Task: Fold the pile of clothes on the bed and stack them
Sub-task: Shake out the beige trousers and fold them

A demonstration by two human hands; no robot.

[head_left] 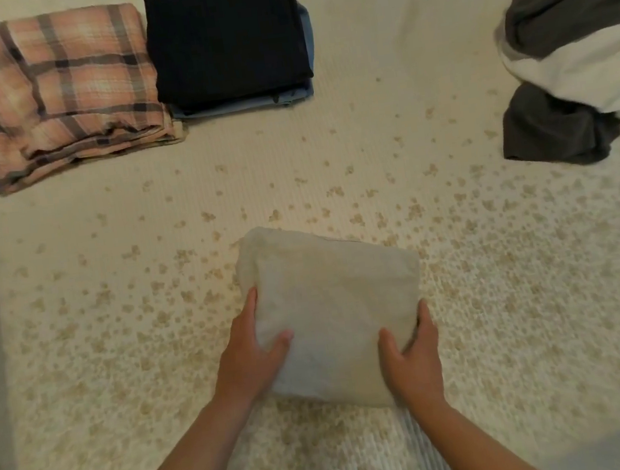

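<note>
**Both hands grip a folded beige garment near the bed's front edge**

A folded beige garment (333, 310) sits as a compact, roughly square bundle on the bed (118, 336), close to the middle of its near edge and turned slightly so one corner points toward the far side. The left hand (250, 353) clasps the bundle's left side: the thumb lies on top of the cloth and the fingers run along and under the edge. The right hand (413, 355) holds the near right corner in the same way, thumb on top and fingers wrapped round the side. Both forearms reach in from the near edge. Whether the bundle rests fully on the cover or is raised a little cannot be told.

Toward the far left corner of the bed lies a folded pink plaid garment (53, 94), its layered edges facing the near side. Just beside it on its right, touching or almost touching, stands a stack topped by a folded black garment (225, 38), with folded light blue cloth (245, 104) showing beneath it at the front and right.

At the far right edge lies the unfolded pile (574, 46), a loose heap of dark grey and white cloth, well apart from the folded pieces
</note>
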